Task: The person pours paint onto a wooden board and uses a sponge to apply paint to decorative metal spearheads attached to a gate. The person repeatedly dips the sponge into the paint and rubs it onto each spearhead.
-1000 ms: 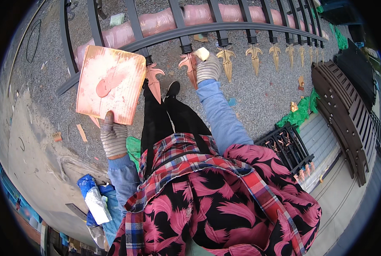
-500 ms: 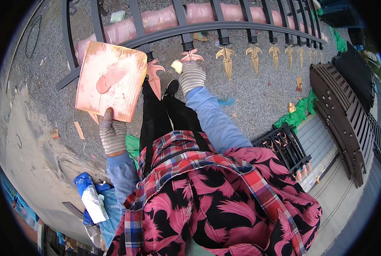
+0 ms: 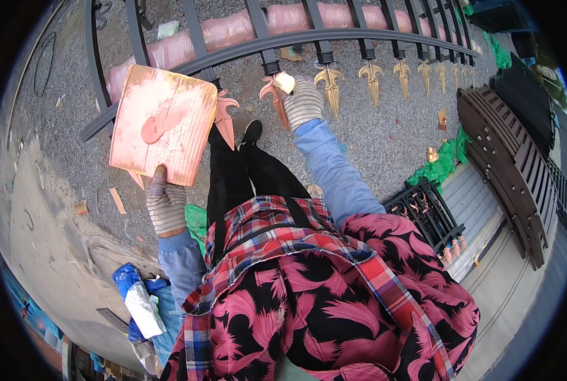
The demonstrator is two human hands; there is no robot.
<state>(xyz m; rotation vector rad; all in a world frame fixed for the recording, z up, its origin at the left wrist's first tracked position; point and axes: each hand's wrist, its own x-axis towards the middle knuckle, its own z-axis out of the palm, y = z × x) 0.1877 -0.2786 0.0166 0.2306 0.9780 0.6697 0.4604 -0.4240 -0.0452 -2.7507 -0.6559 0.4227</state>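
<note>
both hands are gloved, the left hand point(image 3: 167, 204) gripping the paint-smeared cardboard point(image 3: 163, 125) by its lower edge, the right hand point(image 3: 303, 101) closed on a sponge point(image 3: 285, 82) against the fence spearhead point(image 3: 272, 91); a tilted cardboard could drip paint onto the gravel.

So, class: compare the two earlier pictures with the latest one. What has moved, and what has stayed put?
The right hand, with its small pale sponge, slid left along the fence tips, from beside the gold spear tips to the copper-coloured tip, and kept hold of the sponge. The left hand still holds up the paint-smeared cardboard; the fence lies unchanged.
</note>
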